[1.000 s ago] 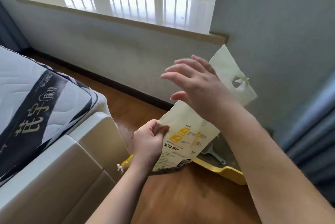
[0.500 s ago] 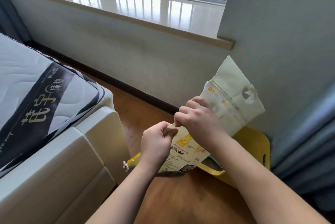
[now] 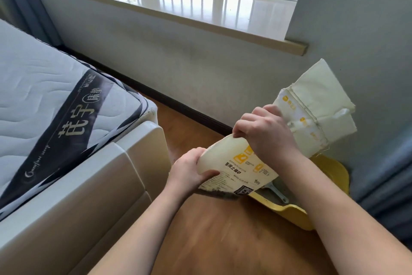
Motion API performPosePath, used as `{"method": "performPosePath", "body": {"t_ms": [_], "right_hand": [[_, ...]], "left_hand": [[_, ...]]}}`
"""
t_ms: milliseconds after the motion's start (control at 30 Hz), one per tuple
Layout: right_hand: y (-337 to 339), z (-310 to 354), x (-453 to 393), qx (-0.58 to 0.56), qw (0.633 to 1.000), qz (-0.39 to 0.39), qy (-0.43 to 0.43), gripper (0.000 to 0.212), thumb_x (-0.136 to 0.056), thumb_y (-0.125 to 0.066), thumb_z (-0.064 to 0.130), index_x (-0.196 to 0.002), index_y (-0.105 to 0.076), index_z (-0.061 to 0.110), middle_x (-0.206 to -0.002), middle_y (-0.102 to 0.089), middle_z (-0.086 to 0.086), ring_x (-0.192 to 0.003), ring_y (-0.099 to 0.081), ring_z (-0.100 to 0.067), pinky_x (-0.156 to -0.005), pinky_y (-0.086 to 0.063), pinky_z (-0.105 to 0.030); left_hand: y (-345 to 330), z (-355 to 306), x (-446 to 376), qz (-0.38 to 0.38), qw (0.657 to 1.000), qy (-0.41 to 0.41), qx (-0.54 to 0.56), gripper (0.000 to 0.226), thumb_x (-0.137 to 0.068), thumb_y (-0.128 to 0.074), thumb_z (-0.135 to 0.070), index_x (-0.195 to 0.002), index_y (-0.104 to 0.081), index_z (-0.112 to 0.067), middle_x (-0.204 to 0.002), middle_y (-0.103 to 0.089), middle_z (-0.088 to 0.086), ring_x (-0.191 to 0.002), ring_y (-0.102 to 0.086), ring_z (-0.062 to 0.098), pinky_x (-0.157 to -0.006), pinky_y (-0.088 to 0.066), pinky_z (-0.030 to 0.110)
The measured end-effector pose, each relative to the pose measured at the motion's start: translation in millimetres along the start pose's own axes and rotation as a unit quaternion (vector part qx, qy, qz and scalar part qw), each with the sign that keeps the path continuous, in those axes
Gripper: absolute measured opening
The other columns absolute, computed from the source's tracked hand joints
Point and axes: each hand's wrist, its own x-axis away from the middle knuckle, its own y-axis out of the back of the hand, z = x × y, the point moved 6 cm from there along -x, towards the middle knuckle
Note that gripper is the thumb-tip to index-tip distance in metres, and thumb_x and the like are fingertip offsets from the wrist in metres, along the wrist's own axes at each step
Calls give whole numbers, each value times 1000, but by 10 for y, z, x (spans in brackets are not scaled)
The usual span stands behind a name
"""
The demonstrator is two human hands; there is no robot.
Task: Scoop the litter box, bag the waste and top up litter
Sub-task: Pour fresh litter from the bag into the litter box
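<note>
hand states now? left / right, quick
Left hand: closed on the litter bag, near its lower end.
Right hand: closed on the same bag's middle.

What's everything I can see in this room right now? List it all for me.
litter bag: one, cream with yellow print, tipped over the box, held in both hands
litter box: one, yellow, on the floor by the right wall
scoop: one, grey, lying in the box
mattress: one, white with a dark band, left
bed frame: one, cream, under the mattress
windowsill: one, pale, glossy, top
curtain: one, blue-grey, right edge
floor: wooden, brown
left hand: gripping the bag's lower end
right hand: gripping the bag's middle
</note>
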Motion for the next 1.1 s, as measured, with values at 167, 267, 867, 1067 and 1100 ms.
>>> {"method": "performPosePath", "body": {"t_ms": [167,267,867,1067,1100], "right_hand": [[132,-109,-119,-8,999,-38,-24,13,-82,-72,19,-71,-70,25,-72,-67,11,-68,-55,-20,-78,-30,-32],[148,-179,-126,-11,998,-43,-40,11,-83,-68,23,-72,-71,25,-72,-67,11,-69,-55,-20,-79,-30,-32],[-21,-580,123,-70,988,5,-140,12,-87,-66,33,-81,-72,25,-80,-69,10,-78,-59,-20,-82,-27,-28],[-106,-747,271,-86,977,32,-193,11,-88,-64,37,-87,-72,30,-80,-62,17,-91,-51,-25,-80,-32,-31],[-100,-753,282,-87,977,29,-193,11,-88,-65,37,-86,-72,29,-80,-63,17,-90,-51,-25,-80,-33,-32]], "left_hand": [[221,141,4,-21,999,1,-26,39,-71,-80,-50,-104,-64,-35,-91,-65,-22,-84,-60,5,-74,-49,28],[274,317,-12,-30,999,24,-6,19,-79,-76,-43,-93,-68,-33,-81,-69,-17,-78,-62,10,-73,-53,34],[271,165,30,-197,950,54,237,13,-88,-69,-10,-79,-74,-19,-80,-68,-8,-76,-60,5,-68,-53,29],[321,-3,26,-205,957,10,203,7,-86,-72,-11,-81,-77,-12,-87,-60,2,-80,-58,8,-64,-54,23],[326,-22,26,-206,958,6,201,6,-86,-72,-11,-82,-77,-11,-87,-60,3,-80,-58,7,-64,-54,22]]}}
